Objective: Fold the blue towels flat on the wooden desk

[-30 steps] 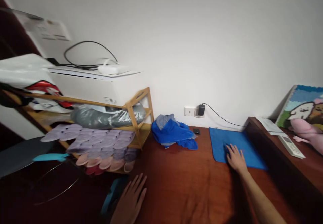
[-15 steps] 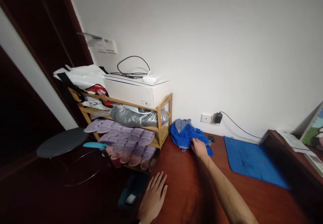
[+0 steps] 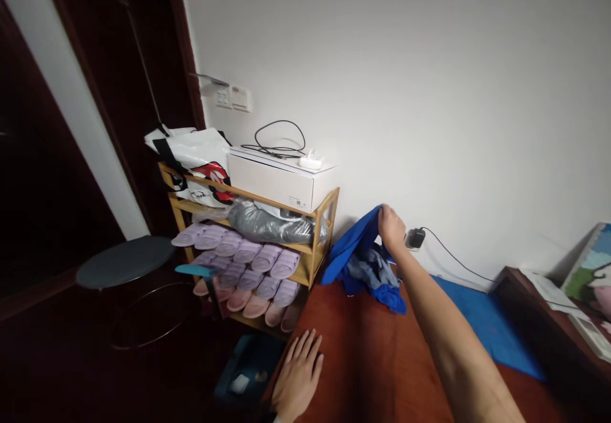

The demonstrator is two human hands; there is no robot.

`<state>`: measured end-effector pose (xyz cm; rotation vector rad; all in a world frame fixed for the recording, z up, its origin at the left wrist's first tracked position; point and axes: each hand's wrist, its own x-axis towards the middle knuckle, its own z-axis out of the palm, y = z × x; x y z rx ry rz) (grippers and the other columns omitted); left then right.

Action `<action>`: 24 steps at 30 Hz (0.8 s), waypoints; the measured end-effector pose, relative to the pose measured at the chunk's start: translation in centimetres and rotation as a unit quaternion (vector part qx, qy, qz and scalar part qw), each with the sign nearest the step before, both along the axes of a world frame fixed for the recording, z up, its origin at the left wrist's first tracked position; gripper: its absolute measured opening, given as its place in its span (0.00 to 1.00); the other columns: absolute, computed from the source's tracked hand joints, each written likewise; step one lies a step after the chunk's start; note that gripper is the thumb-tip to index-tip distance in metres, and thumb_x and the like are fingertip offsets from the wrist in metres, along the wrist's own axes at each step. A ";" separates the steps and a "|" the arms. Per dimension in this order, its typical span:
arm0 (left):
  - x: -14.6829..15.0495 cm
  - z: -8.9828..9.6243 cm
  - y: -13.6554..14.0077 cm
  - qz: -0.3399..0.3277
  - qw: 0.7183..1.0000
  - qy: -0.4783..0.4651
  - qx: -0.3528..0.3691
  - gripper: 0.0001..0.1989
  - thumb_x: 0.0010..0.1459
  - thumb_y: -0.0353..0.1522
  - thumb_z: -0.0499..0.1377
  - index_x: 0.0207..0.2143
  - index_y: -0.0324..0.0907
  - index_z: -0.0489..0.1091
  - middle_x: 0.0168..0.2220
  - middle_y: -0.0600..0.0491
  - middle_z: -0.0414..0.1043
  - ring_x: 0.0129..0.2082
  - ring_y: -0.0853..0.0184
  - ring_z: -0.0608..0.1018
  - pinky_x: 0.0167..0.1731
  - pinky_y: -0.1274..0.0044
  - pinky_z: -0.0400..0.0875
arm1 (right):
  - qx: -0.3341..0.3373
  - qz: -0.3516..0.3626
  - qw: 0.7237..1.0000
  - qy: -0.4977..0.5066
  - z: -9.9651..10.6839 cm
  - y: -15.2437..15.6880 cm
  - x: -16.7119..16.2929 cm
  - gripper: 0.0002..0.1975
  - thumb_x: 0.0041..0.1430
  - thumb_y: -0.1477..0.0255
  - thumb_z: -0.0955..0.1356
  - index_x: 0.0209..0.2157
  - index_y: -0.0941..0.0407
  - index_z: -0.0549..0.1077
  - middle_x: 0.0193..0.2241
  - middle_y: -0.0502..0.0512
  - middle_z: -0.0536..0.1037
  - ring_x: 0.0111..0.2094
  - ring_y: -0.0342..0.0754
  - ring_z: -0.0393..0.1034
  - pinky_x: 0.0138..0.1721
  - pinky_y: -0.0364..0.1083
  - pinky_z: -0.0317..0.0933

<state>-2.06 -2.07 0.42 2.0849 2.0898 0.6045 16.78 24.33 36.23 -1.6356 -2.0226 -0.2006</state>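
Note:
A crumpled blue and grey cloth [image 3: 352,249], maybe a garment, lies at the far left corner of the reddish-brown table [image 3: 344,359]. My right hand [image 3: 391,227] is closed on its upper edge and holds that part raised near the wall. The lower part, with the grey side showing, still rests on the tabletop. My left hand [image 3: 298,372] lies flat, fingers stretched, on the table's left edge and holds nothing.
Left of the table stands a wooden rack [image 3: 319,245] with several slippers [image 3: 248,251], a white box [image 3: 272,180] and a bag [image 3: 195,162]. A round stool [image 3: 126,261] is farther left. A blue mat [image 3: 482,321] lies right, below a plugged-in adapter [image 3: 417,238].
My right hand has gripped the cloth's edge and lifted it up toward the wall, exposing more of the grey side. My left hand stays flat on the table. The view has shifted slightly.

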 end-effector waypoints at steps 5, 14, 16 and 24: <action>0.1 0.0 0.3 0.003 1.000 -0.006 0.012 0.32 0.73 0.46 0.40 0.72 0.52 0.65 0.74 0.50 0.58 0.75 0.52 0.60 0.75 0.55 0.57 | 0.122 -0.003 0.969 0.216 10.2 -0.9 -0.6 0.22 0.78 0.66 0.55 0.59 0.58 0.72 0.55 0.65 0.77 0.52 0.57 0.72 0.55 0.54 0.63; 0.0 2.2 0.4 -0.005 0.996 -0.046 0.075 0.27 0.70 0.40 0.48 0.65 0.48 0.72 0.66 0.44 0.72 0.67 0.47 0.73 0.71 0.54 0.63 | 0.113 0.022 0.992 0.053 18.1 -12.1 5.9 0.22 0.76 0.59 0.60 0.55 0.58 0.75 0.40 0.65 0.80 0.43 0.60 0.75 0.48 0.55 0.65; 0.3 3.4 0.0 0.007 0.986 -0.105 0.128 0.23 0.69 0.40 0.49 0.59 0.47 0.75 0.60 0.44 0.77 0.61 0.50 0.78 0.66 0.56 0.71 | 0.072 -0.001 0.997 -0.021 17.8 -15.6 7.2 0.21 0.76 0.60 0.61 0.56 0.58 0.74 0.41 0.65 0.80 0.43 0.60 0.76 0.47 0.54 0.65; 12.6 18.4 -4.1 -0.032 0.879 -0.316 0.354 0.15 0.70 0.42 0.58 0.51 0.43 0.70 0.48 0.44 0.74 0.47 0.61 0.81 0.48 0.68 0.80 | -0.029 0.042 0.978 -0.203 15.8 -26.1 9.0 0.17 0.71 0.62 0.64 0.54 0.55 0.76 0.42 0.64 0.83 0.43 0.59 0.80 0.41 0.49 0.67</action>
